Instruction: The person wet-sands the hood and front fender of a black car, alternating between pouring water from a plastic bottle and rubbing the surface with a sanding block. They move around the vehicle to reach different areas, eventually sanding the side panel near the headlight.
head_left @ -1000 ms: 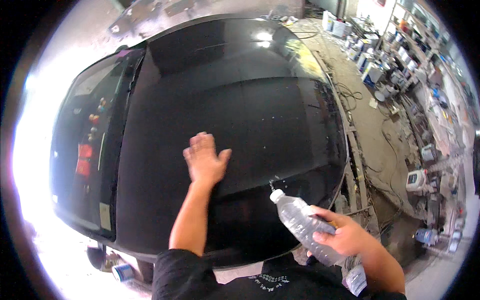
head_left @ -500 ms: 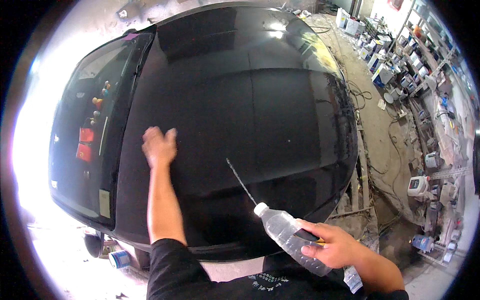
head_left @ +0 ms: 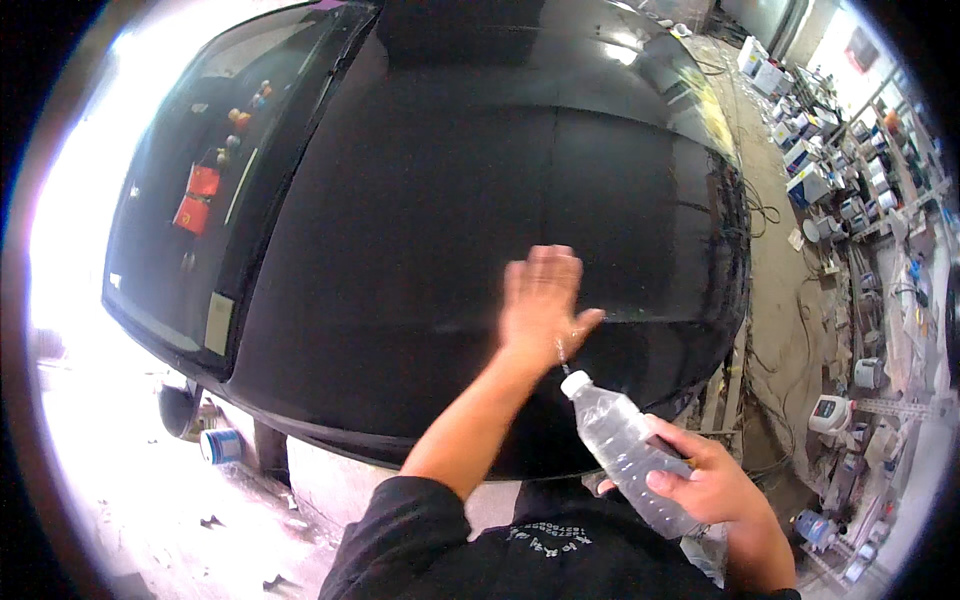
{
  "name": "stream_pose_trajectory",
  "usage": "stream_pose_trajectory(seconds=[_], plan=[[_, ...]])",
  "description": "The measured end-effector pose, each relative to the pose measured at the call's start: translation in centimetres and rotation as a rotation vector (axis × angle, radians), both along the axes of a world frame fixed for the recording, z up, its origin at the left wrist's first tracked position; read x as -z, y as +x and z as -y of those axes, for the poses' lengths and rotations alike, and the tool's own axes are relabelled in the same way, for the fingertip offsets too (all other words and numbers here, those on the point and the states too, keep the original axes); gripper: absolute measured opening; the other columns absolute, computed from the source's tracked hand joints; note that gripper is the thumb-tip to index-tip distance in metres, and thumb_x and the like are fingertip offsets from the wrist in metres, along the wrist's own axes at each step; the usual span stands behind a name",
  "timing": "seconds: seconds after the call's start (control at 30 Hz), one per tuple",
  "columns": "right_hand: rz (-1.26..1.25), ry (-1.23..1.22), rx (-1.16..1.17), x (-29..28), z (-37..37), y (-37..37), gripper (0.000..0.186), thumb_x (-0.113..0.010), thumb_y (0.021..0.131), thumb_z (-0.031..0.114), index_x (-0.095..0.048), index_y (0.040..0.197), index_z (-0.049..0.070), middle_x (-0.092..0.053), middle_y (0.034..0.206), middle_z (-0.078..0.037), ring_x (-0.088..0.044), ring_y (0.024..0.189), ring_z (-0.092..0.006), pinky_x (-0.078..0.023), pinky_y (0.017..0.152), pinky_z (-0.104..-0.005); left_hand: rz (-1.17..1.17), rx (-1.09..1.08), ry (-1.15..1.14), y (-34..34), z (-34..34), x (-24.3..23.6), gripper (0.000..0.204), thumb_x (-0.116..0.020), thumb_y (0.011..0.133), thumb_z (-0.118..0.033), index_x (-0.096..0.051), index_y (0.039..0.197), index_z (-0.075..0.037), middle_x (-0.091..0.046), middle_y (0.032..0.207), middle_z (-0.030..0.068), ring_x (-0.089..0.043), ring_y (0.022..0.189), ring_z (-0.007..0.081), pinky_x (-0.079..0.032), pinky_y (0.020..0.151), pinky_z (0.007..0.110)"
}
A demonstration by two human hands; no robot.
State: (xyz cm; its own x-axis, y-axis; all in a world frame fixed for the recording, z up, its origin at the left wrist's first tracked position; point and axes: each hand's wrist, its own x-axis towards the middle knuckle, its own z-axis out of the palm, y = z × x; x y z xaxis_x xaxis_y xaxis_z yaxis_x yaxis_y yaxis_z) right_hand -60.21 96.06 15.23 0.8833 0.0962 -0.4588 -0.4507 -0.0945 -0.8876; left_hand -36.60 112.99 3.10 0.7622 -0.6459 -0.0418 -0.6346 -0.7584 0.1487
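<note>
A glossy black car hood [head_left: 420,200] spreads out before me. My left hand [head_left: 542,310] lies flat over the near right part of it, fingers stretched out, holding nothing. In my right hand [head_left: 700,475] is a clear plastic bottle [head_left: 630,440] with a white cap, tilted so the cap points up and left. A thin stream of water [head_left: 562,352] leaves the cap and meets my left hand near the thumb. Something dark and slim, perhaps the label, shows under my right fingers; I cannot make out which.
To the left is the windshield [head_left: 200,200], with small ornaments and red items behind it. A side mirror [head_left: 180,408] and a blue-and-white can [head_left: 221,446] are at lower left. Shelves of paint cans [head_left: 868,372] line the right, with cables [head_left: 765,215] on the floor. Yellow patches [head_left: 708,110] mark the hood's far right corner.
My left hand has swept right across the hood, from near the windshield to in front of the bottle. The bottle has moved slightly right and up, still squirting. The view has shifted.
</note>
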Motion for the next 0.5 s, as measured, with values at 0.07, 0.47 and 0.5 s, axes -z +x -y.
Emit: stream_pose_trajectory(seconds=[0.07,0.47,0.5], plan=[[0.025,-0.038,-0.101,0.3,-0.8,0.7,0.064,-0.074,0.089,0.017,-0.048,0.147,0.011,-0.067,0.117,-0.018,-0.066,0.106,-0.0295,-0.05,0.094,-0.0374,0.039,-0.267,0.07,1.3,-5.6,-1.0,0.087,-0.052,0.095,-0.058,-0.026,0.157,-0.004,-0.019,0.166,0.0172,-0.009,0.155,0.0357,-0.008,0.124,0.053],[0.08,-0.166,-0.395,-0.9,-3.5,3.7,0.063,-0.072,0.09,0.021,-0.047,0.147,0.009,-0.067,0.114,-0.018,-0.067,0.105,-0.0327,-0.051,0.093,-0.0384,0.209,-0.77,0.141,1.5,-22.2,0.1,0.083,-0.043,0.101,-0.05,-0.021,0.153,0.012,-0.013,0.162,0.0321,-0.009,0.152,0.0454,-0.009,0.123,0.053],[0.079,-0.143,-0.374,-0.9,-3.1,3.3,0.063,-0.071,0.091,0.024,-0.048,0.147,0.008,-0.066,0.116,-0.019,-0.066,0.107,-0.0343,-0.051,0.095,-0.0396,0.209,-0.702,0.13,-0.1,-18.4,0.2,0.082,-0.046,0.101,-0.048,-0.023,0.153,0.011,-0.013,0.163,0.0314,-0.009,0.153,0.0455,-0.009,0.123,0.054]])
